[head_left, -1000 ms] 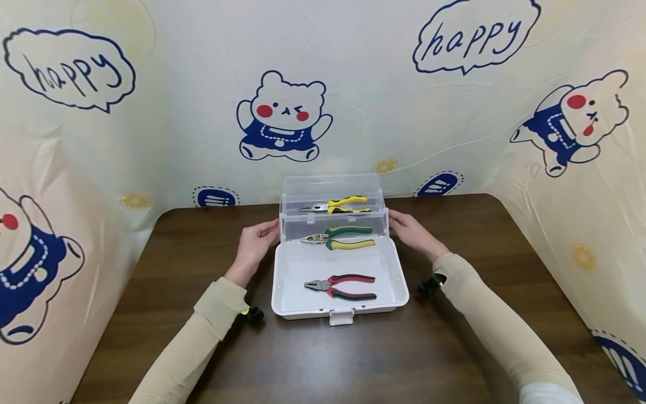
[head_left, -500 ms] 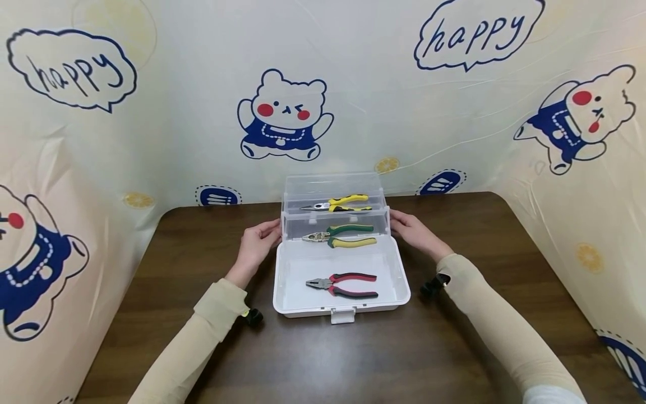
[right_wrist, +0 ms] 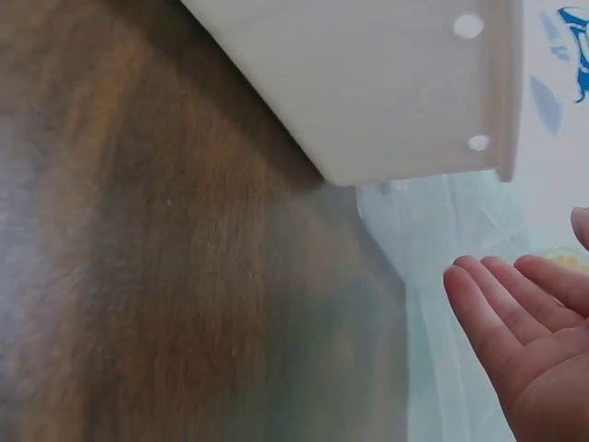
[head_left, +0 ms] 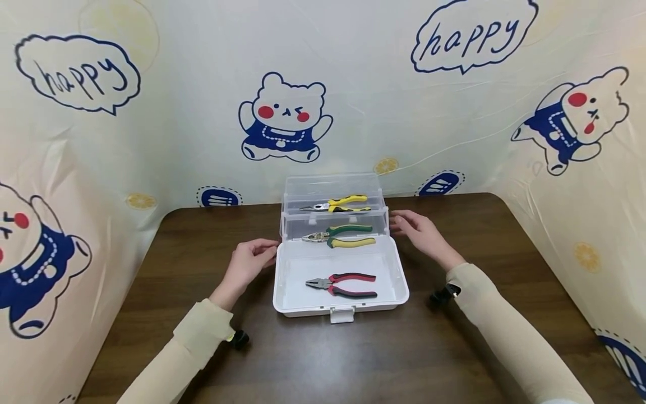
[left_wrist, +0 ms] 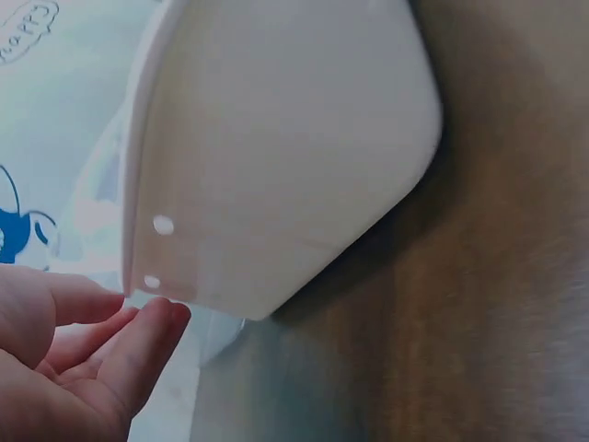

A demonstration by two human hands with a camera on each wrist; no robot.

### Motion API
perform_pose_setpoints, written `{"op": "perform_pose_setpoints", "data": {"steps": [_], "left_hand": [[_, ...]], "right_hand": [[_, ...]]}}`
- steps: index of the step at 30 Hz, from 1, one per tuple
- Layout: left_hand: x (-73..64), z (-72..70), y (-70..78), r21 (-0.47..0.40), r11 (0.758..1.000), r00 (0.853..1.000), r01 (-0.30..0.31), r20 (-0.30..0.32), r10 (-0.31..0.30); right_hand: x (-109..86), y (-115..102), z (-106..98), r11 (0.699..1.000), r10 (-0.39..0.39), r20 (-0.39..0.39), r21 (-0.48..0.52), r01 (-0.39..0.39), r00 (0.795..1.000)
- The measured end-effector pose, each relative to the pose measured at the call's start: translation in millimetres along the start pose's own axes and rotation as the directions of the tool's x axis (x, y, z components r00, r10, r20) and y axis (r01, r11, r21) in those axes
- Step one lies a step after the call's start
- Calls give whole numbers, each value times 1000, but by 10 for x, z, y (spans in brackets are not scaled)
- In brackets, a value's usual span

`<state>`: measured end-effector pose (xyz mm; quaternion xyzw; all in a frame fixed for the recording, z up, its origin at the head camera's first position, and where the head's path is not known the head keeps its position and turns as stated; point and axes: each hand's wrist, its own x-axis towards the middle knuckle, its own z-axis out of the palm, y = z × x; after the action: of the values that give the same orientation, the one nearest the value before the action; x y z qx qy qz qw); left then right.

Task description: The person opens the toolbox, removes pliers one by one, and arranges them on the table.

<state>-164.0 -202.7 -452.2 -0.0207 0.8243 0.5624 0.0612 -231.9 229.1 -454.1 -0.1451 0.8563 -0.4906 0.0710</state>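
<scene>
A white toolbox [head_left: 292, 306] lies with its clear tiered trays [head_left: 333, 179] raised at the back. Pliers with red and black handles [head_left: 353, 278] rest in its white base. Above them, green and yellow-handled pliers [head_left: 348, 242] lie in the lower tray, and yellow and black long-nose pliers [head_left: 348, 203] in the upper one. My left hand [head_left: 247, 264] is beside the back left corner, thumb and fingertips right at the rim [left_wrist: 131, 230]. Beyond the back right corner, my right hand [head_left: 416, 227] has its fingers extended; a gap separates them from the base in the right wrist view.
A brown wooden table [head_left: 323, 359] carries the toolbox near its back edge. The latch [head_left: 342, 315] hangs on the front side. Behind and at both sides hangs a pale curtain [head_left: 202, 112] with printed bears.
My left hand has slid from the clear tray's side toward me, down to the base corner. My right hand has drawn slightly away from the tray. The toolbox and pliers stay in place.
</scene>
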Motion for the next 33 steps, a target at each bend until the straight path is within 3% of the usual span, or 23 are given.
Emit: {"op": "perform_pose_setpoints", "data": {"steps": [8, 14, 20, 26, 33], "left_hand": [[-339, -13, 60, 18, 999, 996, 41, 79, -42], [-506, 45, 78, 84, 996, 997, 33, 73, -39], [-567, 87, 76, 154, 988, 999, -1, 41, -5], [-589, 109, 73, 132, 991, 999, -5, 34, 1], [-631, 144, 72, 122, 993, 1000, 7, 18, -10]], "right_hand": [[-195, -73, -88, 998, -45, -41, -35, 44, 998], [-279, -160, -111, 998, -61, -51, -28, 60, 997], [-325, -259, -93, 992, -91, -82, -93, 83, 992], [-259, -484, -103, 980, -177, -130, -112, 163, 976], [14, -855, -70, 952, -265, -50, -174, 252, 963]]}}
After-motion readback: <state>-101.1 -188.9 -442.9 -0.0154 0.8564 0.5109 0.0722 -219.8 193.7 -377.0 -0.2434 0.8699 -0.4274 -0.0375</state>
